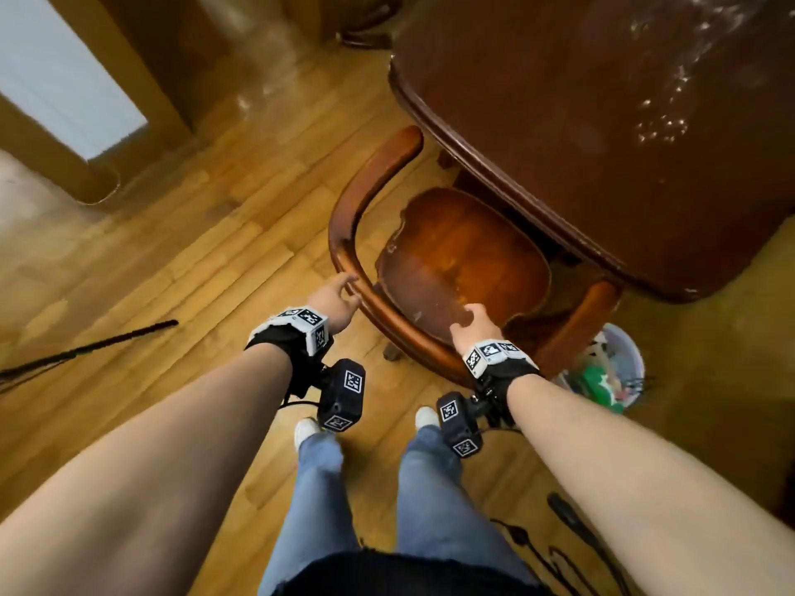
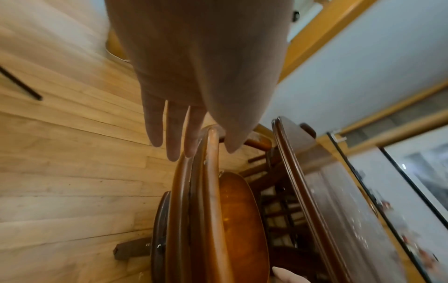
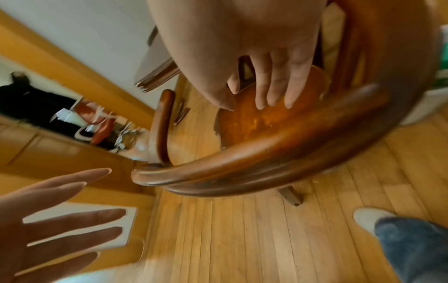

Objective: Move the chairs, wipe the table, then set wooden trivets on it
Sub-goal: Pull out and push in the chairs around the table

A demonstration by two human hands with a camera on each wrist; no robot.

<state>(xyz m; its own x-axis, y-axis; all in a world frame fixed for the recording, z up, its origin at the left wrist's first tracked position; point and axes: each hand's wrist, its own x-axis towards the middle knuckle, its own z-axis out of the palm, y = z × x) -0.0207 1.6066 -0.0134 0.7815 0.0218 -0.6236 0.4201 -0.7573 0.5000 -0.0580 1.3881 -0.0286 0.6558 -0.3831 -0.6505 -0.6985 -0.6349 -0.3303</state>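
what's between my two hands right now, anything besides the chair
Only the chair: its curved back rail runs between the left hand and the right hand, with bare wooden floor below. The head view shows this.

A light wooden plank floor [image 1: 180,234] is running under the whole scene. A thin black rod [image 1: 86,348] is lying on it at the left, black cables [image 1: 559,552] are trailing across it at the lower right, and a pale bin [image 1: 619,372] full of mixed rubbish is standing on it further right. A yellow-wood door frame [image 1: 142,92] is rising at the upper left.
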